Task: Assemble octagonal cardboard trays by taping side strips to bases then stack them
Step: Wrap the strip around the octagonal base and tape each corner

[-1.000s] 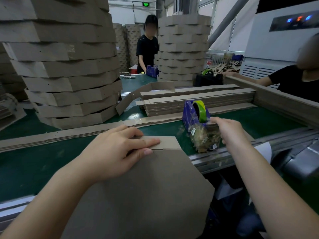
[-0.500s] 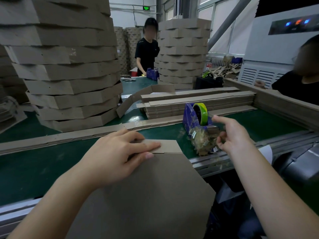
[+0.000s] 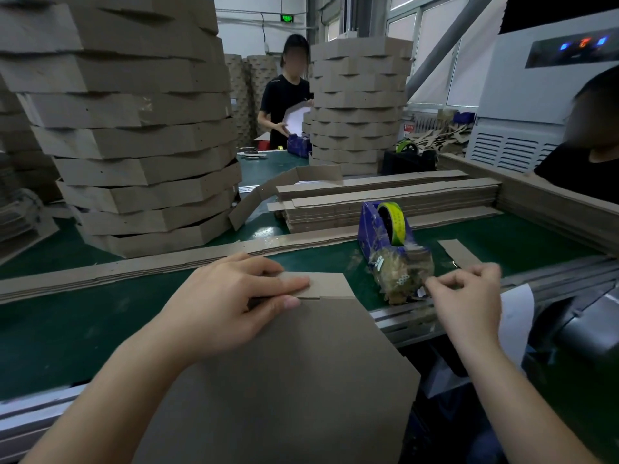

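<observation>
The tall stack of finished trays fills the upper left of the frame, standing on the green table. Lower centre, the octagonal base lies with its top edge over the table's near side. Along that top edge sits a short end of side strip, its long axis running left to right across the frame. The purple tape dispenser stands just right of the strip, with flat strips piled behind it.

The left hand lies over the joint, straight fingers pressing the strip and the thumb flat on the base just below it. The right hand hangs beside the dispenser's front, fingertips drawn into a pinch; clear tape between them cannot be made out.

The seam lies to the left of the right hand and slightly higher in the frame, with its uncovered right-hand end nearest. I judge that tape would best go on there, crossing the seam.
</observation>
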